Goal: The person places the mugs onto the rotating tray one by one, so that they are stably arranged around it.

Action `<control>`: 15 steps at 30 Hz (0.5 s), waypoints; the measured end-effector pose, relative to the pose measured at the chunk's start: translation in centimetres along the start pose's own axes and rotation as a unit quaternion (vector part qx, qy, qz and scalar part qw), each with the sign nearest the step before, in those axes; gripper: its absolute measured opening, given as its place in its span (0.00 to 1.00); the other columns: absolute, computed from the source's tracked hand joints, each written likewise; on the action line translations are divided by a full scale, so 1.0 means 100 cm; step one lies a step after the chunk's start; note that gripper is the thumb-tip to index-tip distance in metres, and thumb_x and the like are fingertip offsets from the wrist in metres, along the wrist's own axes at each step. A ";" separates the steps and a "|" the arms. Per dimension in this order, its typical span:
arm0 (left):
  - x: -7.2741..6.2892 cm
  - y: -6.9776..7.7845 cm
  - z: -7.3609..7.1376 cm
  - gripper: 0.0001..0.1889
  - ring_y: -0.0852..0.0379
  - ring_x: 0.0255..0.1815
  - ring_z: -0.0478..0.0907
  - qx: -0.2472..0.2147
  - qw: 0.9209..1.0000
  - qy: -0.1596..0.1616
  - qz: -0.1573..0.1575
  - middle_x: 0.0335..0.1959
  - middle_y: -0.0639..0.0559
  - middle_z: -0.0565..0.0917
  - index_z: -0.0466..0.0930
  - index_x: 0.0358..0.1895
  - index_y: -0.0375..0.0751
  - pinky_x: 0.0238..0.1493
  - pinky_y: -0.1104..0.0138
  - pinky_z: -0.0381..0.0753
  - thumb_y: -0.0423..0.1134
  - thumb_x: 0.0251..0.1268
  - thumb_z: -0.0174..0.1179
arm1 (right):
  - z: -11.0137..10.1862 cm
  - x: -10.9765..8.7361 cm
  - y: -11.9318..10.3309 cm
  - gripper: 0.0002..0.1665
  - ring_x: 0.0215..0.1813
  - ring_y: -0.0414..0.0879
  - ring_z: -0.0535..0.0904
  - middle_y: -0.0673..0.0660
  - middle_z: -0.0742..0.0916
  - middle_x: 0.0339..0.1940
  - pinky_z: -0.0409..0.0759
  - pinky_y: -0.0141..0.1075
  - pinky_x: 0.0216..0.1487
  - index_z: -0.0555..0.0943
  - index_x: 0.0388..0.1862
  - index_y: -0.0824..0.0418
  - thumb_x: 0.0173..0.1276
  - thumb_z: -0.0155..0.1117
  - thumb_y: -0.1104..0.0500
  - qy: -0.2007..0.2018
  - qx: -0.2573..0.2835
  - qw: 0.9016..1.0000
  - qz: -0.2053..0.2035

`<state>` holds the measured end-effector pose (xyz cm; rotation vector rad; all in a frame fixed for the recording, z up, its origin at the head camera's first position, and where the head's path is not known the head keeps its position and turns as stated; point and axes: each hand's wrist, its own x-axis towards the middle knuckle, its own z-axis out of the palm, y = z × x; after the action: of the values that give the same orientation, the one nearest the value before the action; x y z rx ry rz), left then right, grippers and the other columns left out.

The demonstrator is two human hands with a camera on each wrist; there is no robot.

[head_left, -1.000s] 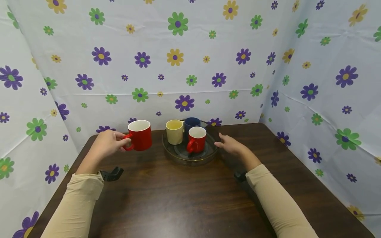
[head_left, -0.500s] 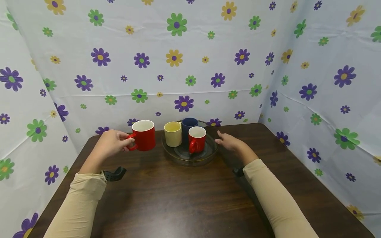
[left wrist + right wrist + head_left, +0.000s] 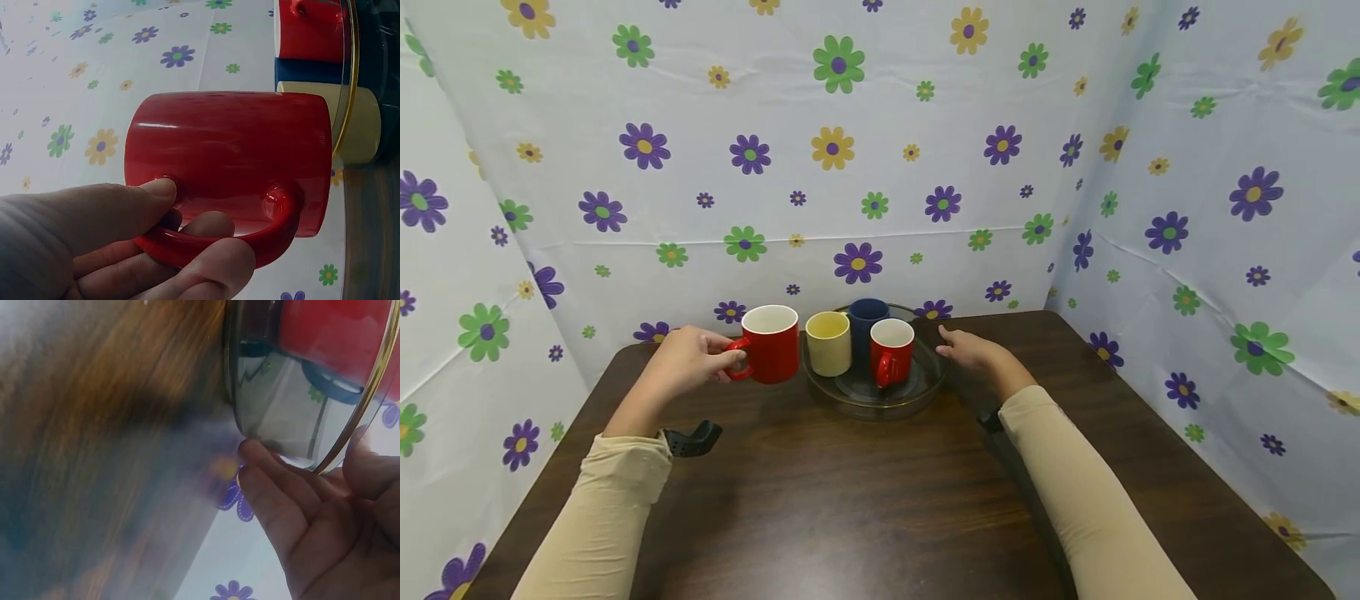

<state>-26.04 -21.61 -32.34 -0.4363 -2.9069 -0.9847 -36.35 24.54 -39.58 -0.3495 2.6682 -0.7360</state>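
Note:
My left hand [image 3: 688,367] pinches the handle of a large red mug [image 3: 772,350] with a white inside, held upright above the table just left of a round glass tray [image 3: 880,410]. The left wrist view shows the thumb [image 3: 159,190] on top of the handle and fingers curled beneath. On the tray stand a pale yellow mug [image 3: 829,350], a dark blue mug [image 3: 867,321] and a smaller red mug [image 3: 892,348]. At the tray's right side is my right hand [image 3: 973,352], its fairly straight fingers touching the clear outer wall, thumb beside the gold rim [image 3: 369,387].
The dark wooden table [image 3: 850,500] reaches from the front to the back wall. White cloth [image 3: 700,100] printed with flowers hangs behind and at both sides. A black band [image 3: 694,439] is on the left wrist.
My left hand has carried the large red mug rightward, closer to the tray and the yellow mug. My right hand stays at the tray's side. The head view has shifted slightly.

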 end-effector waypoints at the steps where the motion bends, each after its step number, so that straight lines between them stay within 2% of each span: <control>1: 0.000 0.001 0.000 0.18 0.54 0.29 0.87 -0.003 1.000 -0.002 0.000 0.35 0.41 0.90 0.86 0.51 0.27 0.39 0.55 0.87 0.42 0.71 0.65 | -0.001 0.002 0.000 0.39 0.81 0.66 0.51 0.70 0.54 0.82 0.52 0.59 0.78 0.41 0.83 0.65 0.85 0.45 0.55 -0.002 -0.006 1.000 -0.002; 6: 0.001 0.004 0.002 0.18 0.53 0.29 0.87 -0.014 1.000 -0.009 -0.001 0.35 0.40 0.90 0.85 0.51 0.26 0.37 0.58 0.87 0.41 0.71 0.65 | -0.005 0.011 0.001 0.38 0.78 0.68 0.57 0.72 0.56 0.80 0.54 0.58 0.78 0.41 0.83 0.66 0.85 0.44 0.56 -0.015 -0.028 0.999 -0.017; 15: 0.004 0.009 0.006 0.17 0.54 0.28 0.86 -0.015 1.000 -0.011 0.008 0.36 0.40 0.90 0.85 0.51 0.26 0.37 0.57 0.87 0.40 0.70 0.66 | -0.010 0.016 0.006 0.37 0.81 0.67 0.49 0.71 0.54 0.81 0.49 0.59 0.79 0.41 0.83 0.63 0.86 0.42 0.56 -0.020 -0.023 0.999 -0.013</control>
<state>-26.20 -20.48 -32.21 -0.4735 -2.9061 -1.0304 -38.25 24.93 -39.50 -0.4077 2.6521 -0.6693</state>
